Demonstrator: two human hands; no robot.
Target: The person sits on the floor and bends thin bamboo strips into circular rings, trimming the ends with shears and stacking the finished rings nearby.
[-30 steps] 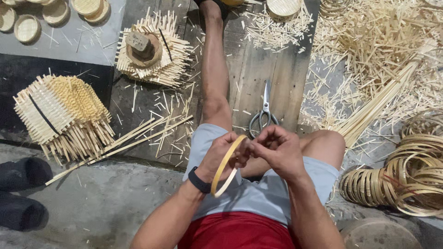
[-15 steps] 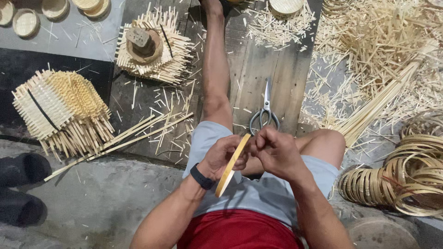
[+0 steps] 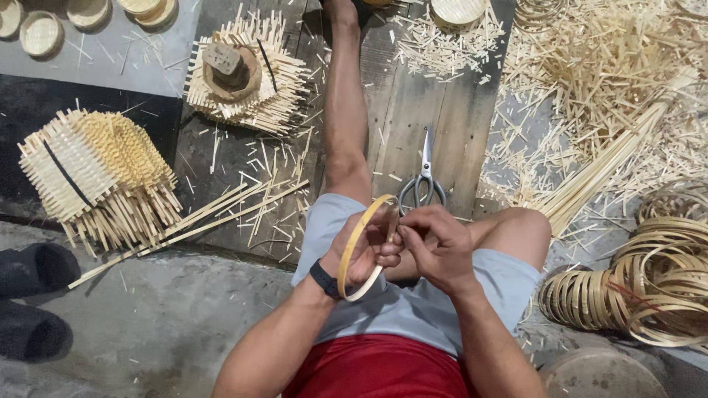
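One thin, pale bamboo strip bent into a hoop [image 3: 359,247] sits in the person's lap, over the grey shorts. The left hand [image 3: 366,250] passes through the ring, its grip curled shut around the near side of the band, a black watch [image 3: 324,279] on the wrist. The right hand [image 3: 436,247] closes its fingertips on the far right edge of the hoop, pinching where the strip's ends seem to overlap; the exact joint is hidden by the fingers.

One pair of steel scissors with dark handles [image 3: 423,180] lies on the worn wooden planks [image 3: 413,110] just beyond the hands, closed, blades pointing away. To the left, two bundles of woven bamboo mats with bristling stick ends: the nearer one [image 3: 96,173] strapped with a dark band, the farther one [image 3: 247,70] weighted by a wooden block. A few long loose bamboo sticks [image 3: 214,217] lie between them and the knee. Far left, at least four small round woven lids [image 3: 40,33] rest on a grey sheet. On the right, a stack of finished bamboo hoops [image 3: 586,298] lies beside loose coils of bamboo strip [image 3: 675,273], with a long sheaf of strips [image 3: 612,166] and scattered offcuts beyond. Two dark sandals [image 3: 33,298] sit at the near left on the concrete floor.
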